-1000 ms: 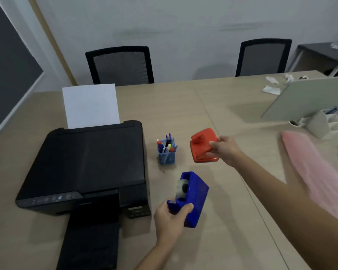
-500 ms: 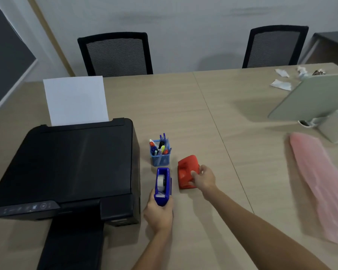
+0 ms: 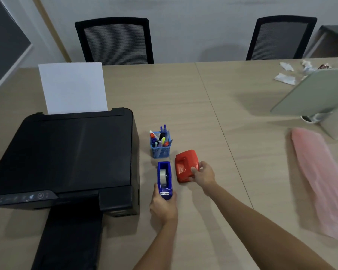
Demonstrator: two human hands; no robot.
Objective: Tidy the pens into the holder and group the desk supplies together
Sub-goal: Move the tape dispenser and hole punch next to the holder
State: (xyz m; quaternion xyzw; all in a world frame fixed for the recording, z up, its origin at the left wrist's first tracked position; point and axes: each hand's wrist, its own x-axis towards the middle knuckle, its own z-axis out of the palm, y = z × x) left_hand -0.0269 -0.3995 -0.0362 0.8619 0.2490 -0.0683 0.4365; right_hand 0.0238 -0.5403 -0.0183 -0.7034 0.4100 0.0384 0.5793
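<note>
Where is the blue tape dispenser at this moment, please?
In the head view, the blue tape dispenser stands on the table just right of the black printer, in front of the pen holder and left of the red hole punch, its near end in the left hand.

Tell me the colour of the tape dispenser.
Blue; the tape dispenser shows clearly in the head view, gripped by the left hand.

The printer (image 3: 66,162) is cut off at the bottom edge. The pink cloth (image 3: 320,178) near the table's right edge is blurred. The left hand (image 3: 163,208) hides the tape dispenser's (image 3: 165,179) near end.
</note>
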